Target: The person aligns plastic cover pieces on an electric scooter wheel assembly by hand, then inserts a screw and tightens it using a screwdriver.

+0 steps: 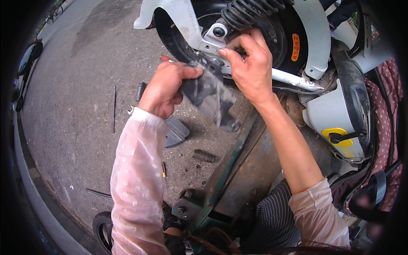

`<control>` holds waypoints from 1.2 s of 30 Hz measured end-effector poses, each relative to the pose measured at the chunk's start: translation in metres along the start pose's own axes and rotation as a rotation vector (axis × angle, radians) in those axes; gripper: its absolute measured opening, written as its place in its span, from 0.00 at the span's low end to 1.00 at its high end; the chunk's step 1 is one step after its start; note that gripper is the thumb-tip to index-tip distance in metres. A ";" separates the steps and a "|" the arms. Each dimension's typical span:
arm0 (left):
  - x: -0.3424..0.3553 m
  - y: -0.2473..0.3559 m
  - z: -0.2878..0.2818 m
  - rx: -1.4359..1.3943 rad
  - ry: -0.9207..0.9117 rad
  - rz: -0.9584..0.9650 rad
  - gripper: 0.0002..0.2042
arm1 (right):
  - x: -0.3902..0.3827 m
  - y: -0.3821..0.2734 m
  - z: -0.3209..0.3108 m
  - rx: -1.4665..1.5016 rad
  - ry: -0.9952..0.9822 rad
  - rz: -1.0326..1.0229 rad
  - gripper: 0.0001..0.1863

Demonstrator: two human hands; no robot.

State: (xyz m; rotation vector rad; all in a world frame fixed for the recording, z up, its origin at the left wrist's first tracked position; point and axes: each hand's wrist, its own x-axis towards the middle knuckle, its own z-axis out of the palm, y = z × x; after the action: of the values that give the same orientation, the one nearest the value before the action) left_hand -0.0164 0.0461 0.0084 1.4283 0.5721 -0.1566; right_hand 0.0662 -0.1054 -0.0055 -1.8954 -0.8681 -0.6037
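My left hand [163,87] grips a dusty dark flat plastic piece [210,95] by its upper end, thumb on its face. The piece hangs slanted below a pale metal bracket [211,46]. My right hand [250,59] has its fingers curled and thumb bent at that bracket, just below the black coil spring [250,10]; what its fingertips hold, if anything, is hidden. Behind both hands are a black wheel [280,42] with an orange label, a pale swingarm bar [293,80] and white body panels [316,38].
On the pavement [68,106] lie a grey plastic part [177,131], a dark cylindrical part [204,155], a yellow-handled screwdriver [163,170] and thin strips. A green-edged rusty metal platform [238,178] runs beneath my arms. A white housing [327,106] and dotted fabric [382,93] are at the right.
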 end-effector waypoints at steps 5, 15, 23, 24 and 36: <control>-0.005 -0.010 0.001 -0.194 -0.016 -0.041 0.05 | 0.001 0.000 -0.003 -0.001 -0.026 0.001 0.10; 0.013 -0.016 0.015 -0.368 -0.042 0.052 0.06 | 0.001 -0.002 -0.002 0.018 -0.042 -0.056 0.08; 0.016 -0.014 0.025 -0.558 -0.075 -0.002 0.06 | 0.005 0.002 -0.011 -0.024 -0.128 -0.103 0.06; 0.017 -0.015 0.025 -0.558 -0.078 -0.004 0.06 | 0.005 0.002 -0.012 -0.028 -0.142 -0.116 0.06; 0.016 -0.015 0.030 -0.499 0.092 0.226 0.12 | -0.001 0.004 -0.014 -0.036 -0.173 -0.141 0.08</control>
State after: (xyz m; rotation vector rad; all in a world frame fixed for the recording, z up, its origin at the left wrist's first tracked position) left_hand -0.0007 0.0191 -0.0117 1.0049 0.4784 0.2210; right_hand 0.0684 -0.1194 -0.0025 -1.9512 -1.1166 -0.5483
